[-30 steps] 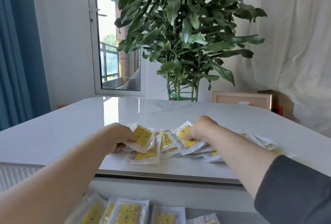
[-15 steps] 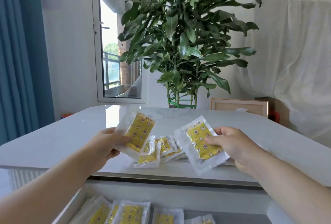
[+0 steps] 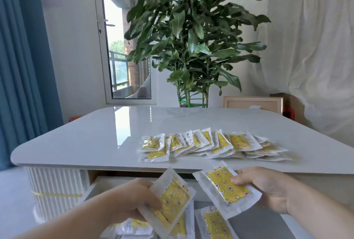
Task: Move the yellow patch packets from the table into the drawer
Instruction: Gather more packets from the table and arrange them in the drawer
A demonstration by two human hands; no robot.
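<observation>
My left hand grips one yellow patch packet over the open drawer. In my right hand a second yellow packet is pinched by its right edge, also above the drawer. Several packets lie in the drawer beneath both hands. On the white table a pile of several yellow packets stays spread near the front edge.
A large potted plant stands behind the table. A wooden frame leans at the back right beside a white draped cloth. Blue curtain hangs at the left, next to a glass door.
Both hands lifted a packet each off the table pile, then drew back and down to above the open drawer. The pile on the table is now uncovered.
</observation>
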